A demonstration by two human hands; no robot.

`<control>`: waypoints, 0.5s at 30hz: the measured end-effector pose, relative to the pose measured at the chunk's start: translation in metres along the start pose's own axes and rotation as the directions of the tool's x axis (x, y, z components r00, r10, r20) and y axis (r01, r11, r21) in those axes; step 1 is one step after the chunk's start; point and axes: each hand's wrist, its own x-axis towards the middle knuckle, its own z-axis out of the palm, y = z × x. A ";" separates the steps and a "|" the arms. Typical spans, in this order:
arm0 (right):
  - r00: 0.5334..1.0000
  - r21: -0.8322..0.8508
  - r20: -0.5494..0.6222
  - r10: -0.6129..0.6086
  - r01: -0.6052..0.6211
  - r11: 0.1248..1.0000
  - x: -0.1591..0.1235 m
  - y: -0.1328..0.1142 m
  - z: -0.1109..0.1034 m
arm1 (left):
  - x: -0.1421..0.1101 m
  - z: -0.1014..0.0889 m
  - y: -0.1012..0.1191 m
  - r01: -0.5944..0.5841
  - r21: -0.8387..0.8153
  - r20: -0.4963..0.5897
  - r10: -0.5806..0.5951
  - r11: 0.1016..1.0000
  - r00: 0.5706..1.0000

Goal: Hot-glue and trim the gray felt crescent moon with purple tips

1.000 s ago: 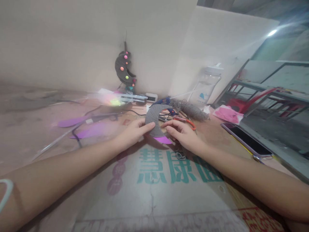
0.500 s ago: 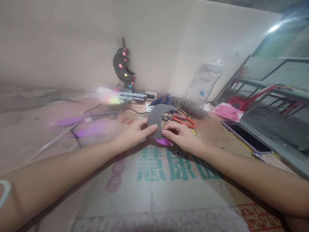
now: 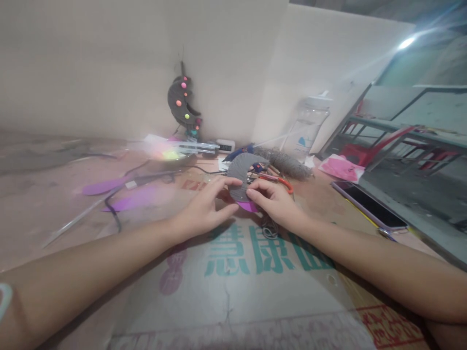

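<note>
A crescent (image 3: 239, 172) wound with grey yarn is held upright above the printed cardboard, with a bare purple end (image 3: 248, 206) at its bottom. My right hand (image 3: 275, 200) pinches at its inner edge, thumb and index finger together. At its outer left edge is my left hand (image 3: 209, 206); the index finger lies across the grey winding, and the thumb is spread lower down by the purple end. The left hand's other fingers are partly hidden. Below the right hand lies a small tangle of grey yarn (image 3: 270, 228).
Behind the crescent are orange-handled scissors (image 3: 280, 182), a blue glue gun (image 3: 237, 153) and a grey yarn bundle (image 3: 292, 163). A clear bottle (image 3: 308, 126) and a phone (image 3: 368, 204) stand right. Purple pieces (image 3: 104, 186) and a cable lie left; a decorated crescent (image 3: 178, 102) is against the wall.
The left thumb has come off the crescent's face and dropped lower, while the index finger now lies across the front. The crescent has shifted slightly up and right.
</note>
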 end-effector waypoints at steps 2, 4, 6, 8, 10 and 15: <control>1.000 -0.010 0.007 -0.013 0.013 1.000 0.000 -0.001 0.000 | 0.000 0.000 0.000 -0.013 0.002 -0.006 0.013 1.000 1.000; 1.000 -0.017 0.013 -0.021 0.021 1.000 -0.001 -0.002 0.000 | 0.000 0.000 0.000 -0.009 -0.005 -0.009 0.009 1.000 1.000; 1.000 -0.032 0.015 -0.027 0.027 0.999 0.000 -0.002 0.000 | 0.001 -0.001 0.001 0.002 -0.004 -0.017 -0.002 1.000 1.000; 0.999 -0.048 0.014 -0.036 0.036 0.998 0.000 -0.002 0.000 | 0.001 0.000 0.001 0.014 0.003 -0.023 -0.014 1.000 1.000; 0.999 -0.069 0.011 -0.048 0.049 0.996 0.000 -0.002 0.000 | 0.002 0.000 0.000 0.024 0.000 -0.030 -0.024 1.000 0.999; 1.000 -0.013 0.013 -0.015 0.015 1.000 0.000 -0.002 0.000 | 0.003 0.002 -0.006 0.045 -0.077 -0.070 -0.050 0.996 0.996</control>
